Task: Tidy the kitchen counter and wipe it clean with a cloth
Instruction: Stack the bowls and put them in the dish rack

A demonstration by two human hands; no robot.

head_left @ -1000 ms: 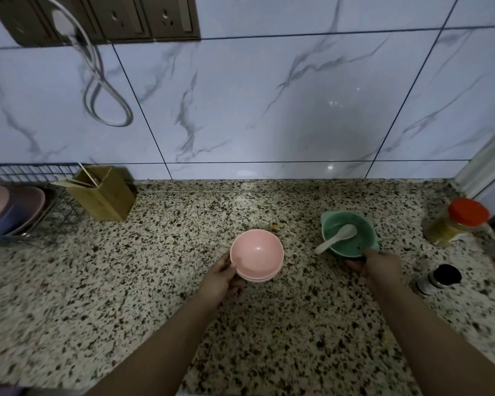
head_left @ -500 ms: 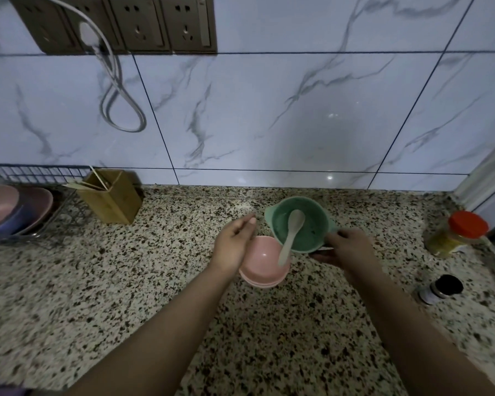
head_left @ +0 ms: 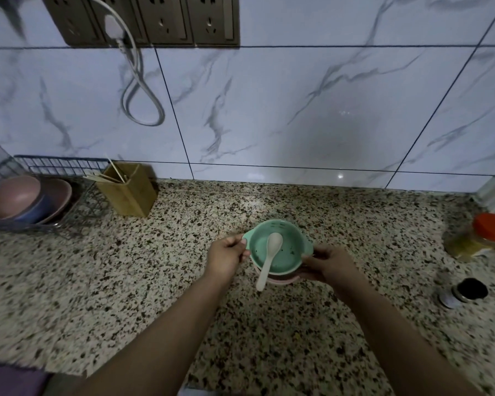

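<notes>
Speckled granite is stretching across the whole kitchen counter (head_left: pixel 126 281), seen from a head-worn camera looking down at two bare forearms reaching forward. At the centre, a mint-green bowl (head_left: pixel 286 252) with two small side handles is sitting nested on top of a pink bowl (head_left: pixel 277 280), of which only a thin rim is showing underneath. A pale spoon (head_left: pixel 269 258) is lying inside the green bowl, its handle sticking out over the near rim toward the viewer. The left hand (head_left: pixel 226 257) is pinching the bowl's left handle, fingers curled around it. The right hand (head_left: pixel 330 265) is gripping the right side of the stack, fingers curled at the rim and under the bowls. At the far left, a wire dish rack (head_left: pixel 55 167) is holding pink and blue bowls (head_left: pixel 26 200) tipped on their sides, and just beside it a bamboo holder (head_left: pixel 127 192) with thin wooden sticks is standing against the wall. At the far right, a jar with a red lid (head_left: pixel 480 238) is standing near the edge, and a small dark-topped bottle (head_left: pixel 463 291) is sitting closer to the viewer. Marble-patterned wall tiles (head_left: pixel 269 110) are rising behind the counter, with a row of dark sockets (head_left: pixel 160 21) at the top and a white cable (head_left: pixel 142 90) plugged in, looping down.
</notes>
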